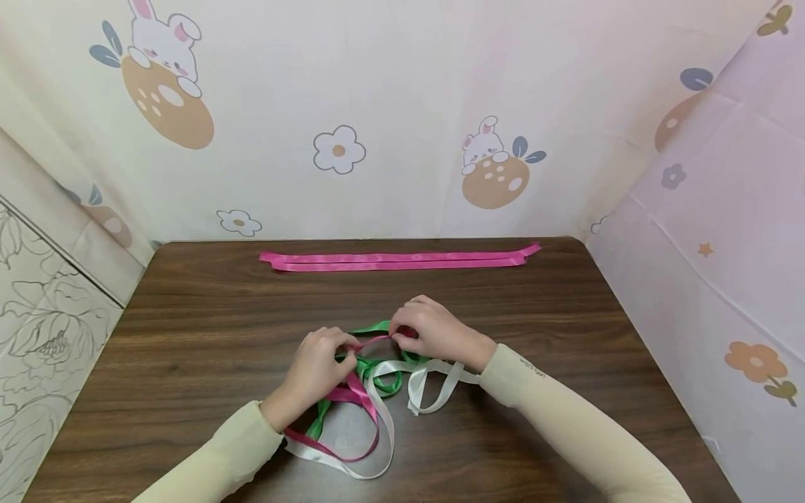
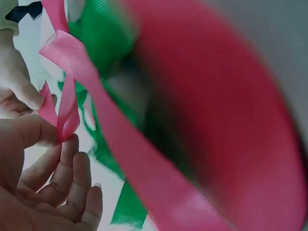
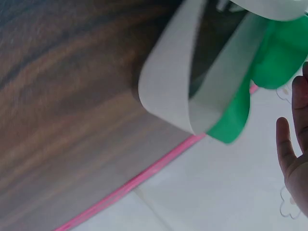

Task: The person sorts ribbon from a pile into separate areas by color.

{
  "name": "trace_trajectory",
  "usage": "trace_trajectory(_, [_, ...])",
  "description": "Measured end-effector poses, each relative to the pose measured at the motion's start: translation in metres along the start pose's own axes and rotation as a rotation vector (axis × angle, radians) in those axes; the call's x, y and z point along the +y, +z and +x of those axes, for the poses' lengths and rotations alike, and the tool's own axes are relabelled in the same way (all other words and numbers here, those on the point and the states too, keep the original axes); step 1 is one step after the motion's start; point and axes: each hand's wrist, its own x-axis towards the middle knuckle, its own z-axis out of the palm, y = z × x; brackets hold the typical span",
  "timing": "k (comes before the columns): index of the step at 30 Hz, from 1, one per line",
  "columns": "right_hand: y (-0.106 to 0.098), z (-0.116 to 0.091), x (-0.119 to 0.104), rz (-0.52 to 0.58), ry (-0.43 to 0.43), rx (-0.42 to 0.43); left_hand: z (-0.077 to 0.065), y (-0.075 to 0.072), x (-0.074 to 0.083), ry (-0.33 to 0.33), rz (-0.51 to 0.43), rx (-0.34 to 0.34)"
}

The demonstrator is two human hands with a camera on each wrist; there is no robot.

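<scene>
A pink ribbon (image 1: 375,340) runs short and taut between the two hands. The left hand (image 1: 317,367) pinches it between thumb and index finger, its other fingers loosely bent in the left wrist view. Across from it, the right hand (image 1: 437,332) pinches the ribbon's other part, seen in the left wrist view as a pink piece (image 2: 47,107). Around and below both hands lies a tangle of green ribbon (image 1: 385,377), white ribbon (image 1: 388,436) and more pink ribbon (image 1: 371,405). In the right wrist view only some right fingers (image 3: 301,103) show; the pinch is out of sight.
Two straight pink ribbons (image 1: 402,263) lie side by side along the back of the dark wooden table (image 1: 207,314). Behind the table hangs a patterned cloth (image 1: 402,84). A white ribbon loop (image 1: 434,391) lies under the right forearm.
</scene>
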Motion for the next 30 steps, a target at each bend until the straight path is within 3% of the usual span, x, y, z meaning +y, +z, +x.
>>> trace_trajectory(10, [-0.031,-0.009,-0.006,0.011,0.015,0.066,0.003,-0.019,0.009,0.082,0.046,0.065])
trace_trajectory(23, [-0.062,-0.025,-0.007,0.030,-0.099,0.305,0.003,-0.032,0.019,0.224,0.068,0.180])
trace_trajectory(30, [-0.075,-0.033,-0.008,0.026,-0.113,0.383,0.002,-0.037,0.022,0.256,0.048,0.196])
